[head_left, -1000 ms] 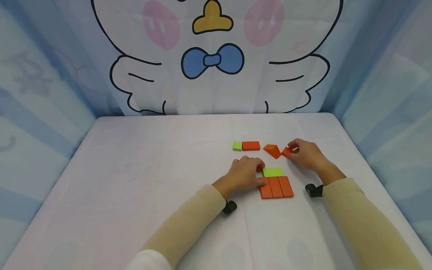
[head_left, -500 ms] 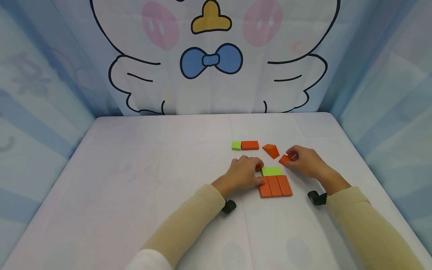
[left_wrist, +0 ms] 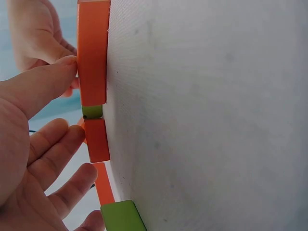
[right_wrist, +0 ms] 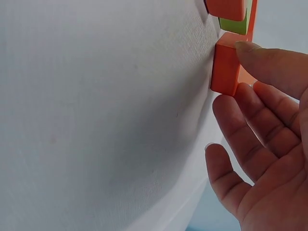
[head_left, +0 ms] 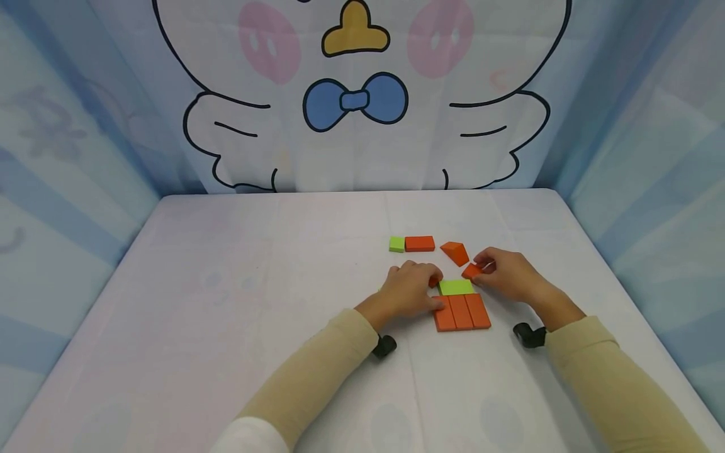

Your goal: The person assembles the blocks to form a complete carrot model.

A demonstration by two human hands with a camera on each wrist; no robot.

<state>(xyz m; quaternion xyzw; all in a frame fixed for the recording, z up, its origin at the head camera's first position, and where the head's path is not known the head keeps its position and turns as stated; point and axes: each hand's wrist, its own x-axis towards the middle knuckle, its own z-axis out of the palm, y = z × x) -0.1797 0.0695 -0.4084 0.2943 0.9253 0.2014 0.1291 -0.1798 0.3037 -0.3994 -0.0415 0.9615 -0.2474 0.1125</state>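
Observation:
My right hand (head_left: 510, 274) pinches a small orange block (right_wrist: 225, 67) between thumb and fingertips, at the back right corner of a long green block (head_left: 455, 287). In front of the green block, three flat orange blocks (head_left: 463, 313) lie side by side. From the left, my left hand (head_left: 404, 290) rests its thumb against the leftmost of these. Its fingertips touch another small orange block (left_wrist: 98, 140) at the green block's left end; in the head view those fingers partly cover it. The left fingers look loosely extended in the left wrist view.
Behind the hands lies an orange wedge-shaped block (head_left: 455, 253), close to the held piece. Farther left, a small green block (head_left: 396, 244) touches an orange rectangular block (head_left: 420, 243). The white table (head_left: 255, 314) ends at a patterned curtain (head_left: 362, 157) at the back.
My right hand has brought the small orange block leftward and nearer to me, from beside the wedge to the green block's right end. The left hand has stayed in place.

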